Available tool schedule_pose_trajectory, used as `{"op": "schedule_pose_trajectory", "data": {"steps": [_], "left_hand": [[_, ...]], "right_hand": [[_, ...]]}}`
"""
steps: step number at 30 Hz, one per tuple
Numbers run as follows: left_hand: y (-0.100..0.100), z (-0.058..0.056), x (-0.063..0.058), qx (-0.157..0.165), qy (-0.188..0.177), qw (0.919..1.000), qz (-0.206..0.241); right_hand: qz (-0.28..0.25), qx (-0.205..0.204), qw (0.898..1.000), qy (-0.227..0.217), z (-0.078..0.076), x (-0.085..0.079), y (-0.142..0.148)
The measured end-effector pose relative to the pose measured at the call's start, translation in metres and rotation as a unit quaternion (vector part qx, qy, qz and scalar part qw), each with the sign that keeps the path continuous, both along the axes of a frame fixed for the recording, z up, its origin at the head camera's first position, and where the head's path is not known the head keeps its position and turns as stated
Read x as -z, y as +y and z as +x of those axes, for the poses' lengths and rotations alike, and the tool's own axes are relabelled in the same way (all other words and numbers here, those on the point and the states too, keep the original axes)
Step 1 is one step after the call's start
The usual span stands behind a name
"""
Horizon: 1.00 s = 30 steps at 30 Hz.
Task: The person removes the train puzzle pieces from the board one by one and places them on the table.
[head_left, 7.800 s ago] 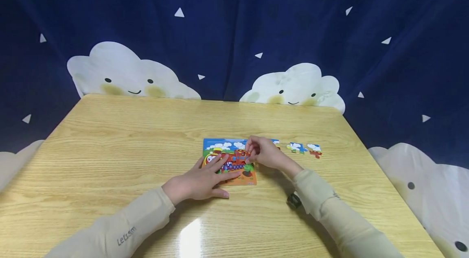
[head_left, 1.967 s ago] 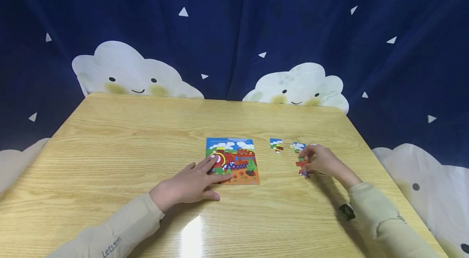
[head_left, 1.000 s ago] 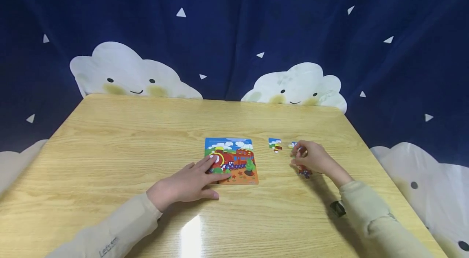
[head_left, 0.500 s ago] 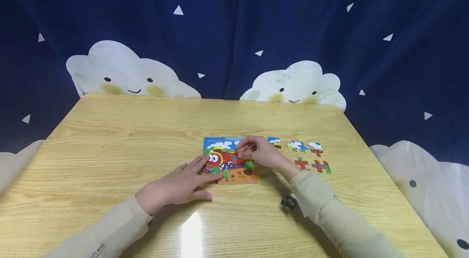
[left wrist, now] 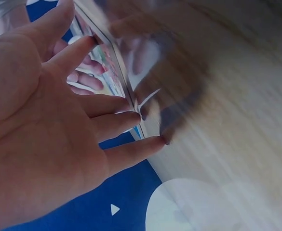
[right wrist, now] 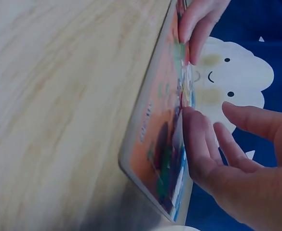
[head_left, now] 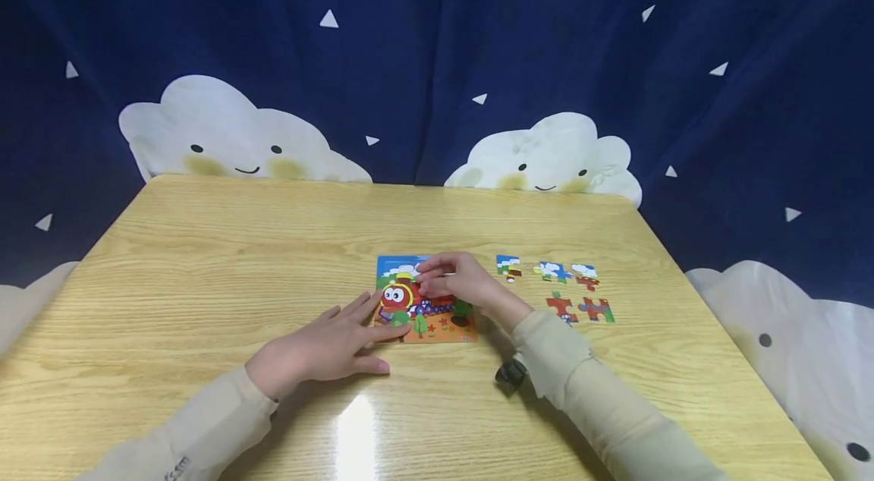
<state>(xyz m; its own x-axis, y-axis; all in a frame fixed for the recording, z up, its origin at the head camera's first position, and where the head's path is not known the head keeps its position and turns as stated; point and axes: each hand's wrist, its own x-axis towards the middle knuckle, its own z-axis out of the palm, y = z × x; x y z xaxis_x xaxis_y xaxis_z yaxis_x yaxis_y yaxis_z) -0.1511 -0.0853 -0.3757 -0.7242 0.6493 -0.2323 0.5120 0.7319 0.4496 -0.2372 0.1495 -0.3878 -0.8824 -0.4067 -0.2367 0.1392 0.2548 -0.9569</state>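
A jigsaw puzzle board (head_left: 447, 331) with a red train picture lies flat at the middle of the table. My left hand (head_left: 314, 350) has its fingers spread at the board's left and lower edge. In the left wrist view the straight fingers (left wrist: 119, 159) of that hand reach to the board's rim. Over the upper right of the picture is my right hand (head_left: 464, 285), covering part of the train. The right wrist view shows its fingertips (right wrist: 188, 118) right at the picture's surface, with the thumb apart and no loose piece between them.
Several loose jigsaw pieces lie right of the board: a sky-and-chimney piece (head_left: 508, 266), a cloud piece (head_left: 554, 271), and red pieces (head_left: 561, 306). A dark blue curtain (head_left: 396, 64) with clouds hangs behind the wooden table (head_left: 259, 231).
My right hand has come from the loose pieces onto the board, then slid left across the train. The left hand has drawn back slightly, uncovering the train's face.
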Motion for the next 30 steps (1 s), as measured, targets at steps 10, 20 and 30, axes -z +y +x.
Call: {"op": "schedule_pose_trajectory", "data": {"steps": [10, 20, 30], "left_hand": [[0.000, 0.000, -0.001, 0.004, 0.004, 1.0000, 0.001], [0.000, 0.001, -0.002, 0.004, 0.004, 1.0000, 0.002], [-0.001, 0.001, -0.001, 0.006, 0.012, 0.9999, 0.002]], "right_hand": [[0.071, -0.003, 0.996, 0.058, 0.001, 0.008, -0.007], [0.127, -0.025, 0.981, 0.143, 0.004, 0.010, -0.018], [0.166, -0.065, 0.960, 0.215, 0.008, 0.011, -0.022]]}}
